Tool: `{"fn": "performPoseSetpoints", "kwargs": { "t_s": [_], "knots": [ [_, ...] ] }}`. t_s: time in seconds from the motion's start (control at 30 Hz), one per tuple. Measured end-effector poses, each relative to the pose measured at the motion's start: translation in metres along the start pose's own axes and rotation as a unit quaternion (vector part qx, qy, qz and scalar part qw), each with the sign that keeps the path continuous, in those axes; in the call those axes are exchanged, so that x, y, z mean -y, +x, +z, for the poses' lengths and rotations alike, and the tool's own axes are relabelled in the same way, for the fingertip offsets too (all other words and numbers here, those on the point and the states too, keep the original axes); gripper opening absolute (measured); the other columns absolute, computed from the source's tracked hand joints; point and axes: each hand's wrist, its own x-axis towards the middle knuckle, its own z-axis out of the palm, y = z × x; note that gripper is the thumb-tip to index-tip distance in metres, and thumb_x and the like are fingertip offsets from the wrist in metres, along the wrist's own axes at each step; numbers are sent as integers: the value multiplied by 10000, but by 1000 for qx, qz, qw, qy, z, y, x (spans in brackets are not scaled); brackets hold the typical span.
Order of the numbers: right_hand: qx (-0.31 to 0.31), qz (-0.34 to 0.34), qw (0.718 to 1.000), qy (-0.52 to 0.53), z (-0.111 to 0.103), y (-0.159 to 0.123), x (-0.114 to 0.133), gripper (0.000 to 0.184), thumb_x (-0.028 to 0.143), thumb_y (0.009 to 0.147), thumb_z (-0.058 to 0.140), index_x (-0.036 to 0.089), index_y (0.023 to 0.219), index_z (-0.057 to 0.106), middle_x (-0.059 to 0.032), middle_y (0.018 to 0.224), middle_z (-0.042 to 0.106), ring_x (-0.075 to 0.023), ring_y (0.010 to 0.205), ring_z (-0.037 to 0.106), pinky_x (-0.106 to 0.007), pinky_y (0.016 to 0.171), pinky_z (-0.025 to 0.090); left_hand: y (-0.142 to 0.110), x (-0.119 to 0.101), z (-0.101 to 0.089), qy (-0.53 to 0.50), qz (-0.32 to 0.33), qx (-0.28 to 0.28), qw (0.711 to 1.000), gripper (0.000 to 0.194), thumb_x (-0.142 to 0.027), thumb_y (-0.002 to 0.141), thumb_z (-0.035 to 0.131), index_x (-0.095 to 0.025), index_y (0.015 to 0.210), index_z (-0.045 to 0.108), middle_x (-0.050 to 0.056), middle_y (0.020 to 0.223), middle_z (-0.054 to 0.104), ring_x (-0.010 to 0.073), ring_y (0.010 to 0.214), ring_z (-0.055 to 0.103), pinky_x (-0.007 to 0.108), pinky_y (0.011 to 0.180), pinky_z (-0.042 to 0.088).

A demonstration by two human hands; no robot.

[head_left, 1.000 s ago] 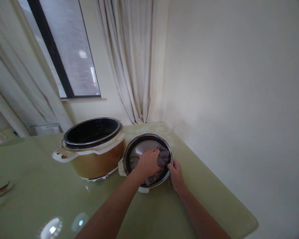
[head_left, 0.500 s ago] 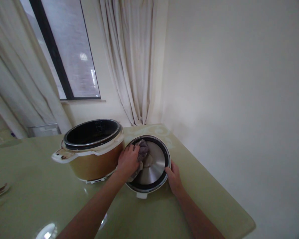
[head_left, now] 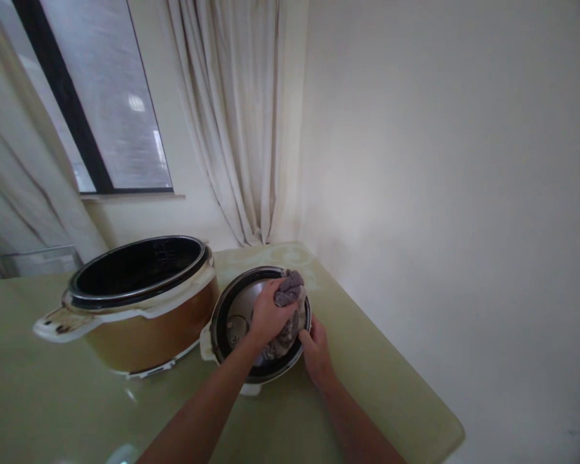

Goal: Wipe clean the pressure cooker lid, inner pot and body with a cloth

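A round pressure cooker lid (head_left: 241, 303) lies with its metal inner face up on the table, a black seal ring running around its edge. My left hand (head_left: 269, 312) is closed on a crumpled grey cloth (head_left: 290, 290) and presses it against the right part of the lid's inside. At the lid's right rim, my right hand (head_left: 318, 351) grips the edge, thumb on top and the other fingers mostly hidden. Left of the lid stands the cooker body (head_left: 149, 341), brown with a white rim and handle, its black inner pot (head_left: 140, 267) uncovered.
The pale green glossy table (head_left: 377, 393) ends along a slanting edge on the right, beside a white wall (head_left: 439, 193). Behind it hang a beige curtain (head_left: 232, 129) and a window (head_left: 101, 96). A clear plastic-looking box (head_left: 41, 261) shows at the back left.
My left hand has moved the cloth from the lid's upper left to its right side. My right hand still holds the rim. The view has shifted, and the lid looks turned.
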Motion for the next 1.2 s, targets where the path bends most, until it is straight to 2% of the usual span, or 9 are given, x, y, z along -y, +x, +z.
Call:
{"fn": "performPoseSetpoints", "kwargs": {
  "t_s": [0.13, 0.27, 0.4, 0.5, 0.6, 0.7, 0.9, 1.0, 1.2],
  "knots": [
    [10, 0, 1000, 12, -1, 3, -3, 387, 343, 783, 625, 217, 1107, 795, -65, 1068, 816, -279, 1015, 709, -401, 972, 580, -13, 11, -18, -6, 44, 116, 992, 545, -105, 713, 764, -237, 1242, 755, 19, 1257, 798, 236, 1172, 727, 354, 1089, 548],
    [17, -3, 999, 27, -2, 5, 1, 372, 369, 789, 655, 230, 1101, 802, -74, 1097, 813, -294, 1071, 707, -434, 1016, 569, -26, 14, -40, 24, 60, 218, 974, 362, -178, 732, 748, -242, 1080, 824, -15, 1016, 826, 228, 983, 750, 309, 929, 579],
    [35, 0, 999, 38, -2, 5, 7, 333, 382, 789, 668, 224, 1049, 802, -67, 1022, 807, -293, 994, 705, -419, 943, 583, -36, 11, -74, 176, 97, 292, 935, 370, -190, 726, 744, -309, 1062, 840, 17, 1072, 807, 270, 1019, 739, 351, 911, 566],
    [34, 6, 999, 34, -2, 6, 7, 315, 392, 794, 662, 209, 1012, 798, -60, 948, 794, -285, 916, 693, -397, 872, 579, -40, 9, -102, 335, 126, 281, 890, 506, -117, 698, 738, -342, 1144, 818, 58, 1217, 771, 333, 1159, 686, 453, 1002, 535],
    [20, 7, 999, 25, -1, 7, 4, 363, 406, 788, 654, 188, 1037, 805, -63, 939, 793, -280, 890, 682, -389, 850, 565, -41, 12, -119, 440, 110, 175, 874, 558, -70, 767, 684, -315, 1262, 762, 102, 1382, 696, 370, 1300, 589, 525, 1074, 480],
    [23, 5, 999, 25, -2, 6, 1, 390, 415, 780, 677, 182, 1064, 807, -73, 977, 806, -284, 905, 687, -386, 846, 563, -42, 21, -116, 473, 50, 86, 875, 652, -89, 856, 634, -290, 1475, 624, 147, 1512, 595, 371, 1383, 524, 514, 1113, 460],
    [31, 25, 999, 25, -4, 4, 7, 489, 575, 848, 716, 190, 1135, 814, -87, 1047, 818, -309, 981, 705, -408, 908, 566, -41, 32, -94, 461, -23, 150, 874, 509, -189, 861, 680, -186, 1370, 667, 205, 1346, 672, 401, 1256, 639, 516, 1030, 523],
    [35, 24, 999, 25, -1, 3, 9, 583, 726, 886, 679, 203, 1102, 820, -89, 1046, 818, -314, 1004, 707, -421, 956, 556, -37, 31, -105, 434, -39, 178, 882, 423, -347, 867, 703, -200, 1263, 709, 189, 1253, 738, 392, 1142, 718, 485, 935, 571],
    [-11, 37, 999, 20, 4, 0, 7, 715, 901, 864, 580, 242, 983, 831, -95, 1048, 824, -327, 1032, 718, -474, 1032, 549, -41, 33, -129, 385, -41, 228, 893, 411, -497, 887, 647, -231, 1190, 730, 141, 1202, 801, 368, 1157, 746, 471, 993, 557]
  ]
}}
